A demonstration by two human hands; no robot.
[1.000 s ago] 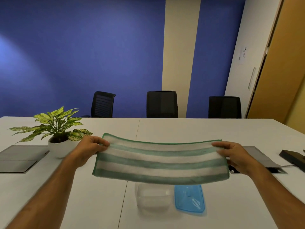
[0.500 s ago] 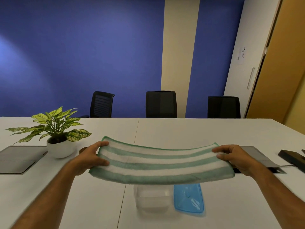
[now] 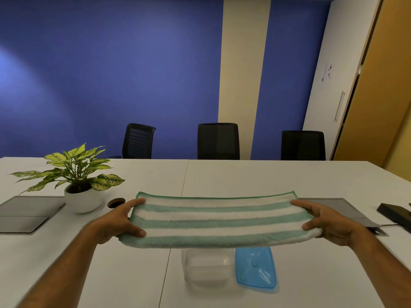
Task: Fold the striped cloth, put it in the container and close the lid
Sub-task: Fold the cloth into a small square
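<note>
The green-and-white striped cloth (image 3: pixel 218 221) is stretched out nearly flat in the air above the table, folded along its near edge. My left hand (image 3: pixel 121 221) grips its left end and my right hand (image 3: pixel 322 221) grips its right end. Under the cloth a clear plastic container (image 3: pixel 205 267) stands open on the white table (image 3: pixel 244 176); its far part is hidden by the cloth. The blue lid (image 3: pixel 255 268) lies flat on the table, touching the container's right side.
A potted plant in a white pot (image 3: pixel 81 197) stands at the left, with a round cable hole (image 3: pixel 116 202) beside it. Grey floor-box flaps (image 3: pixel 26 215) are set into the table on both sides. A black device (image 3: pixel 397 215) lies at the far right. Three black chairs (image 3: pixel 218 141) line the far edge.
The cloth has tilted from hanging towards me to lying almost level, and both hands have dropped a little lower over the container.
</note>
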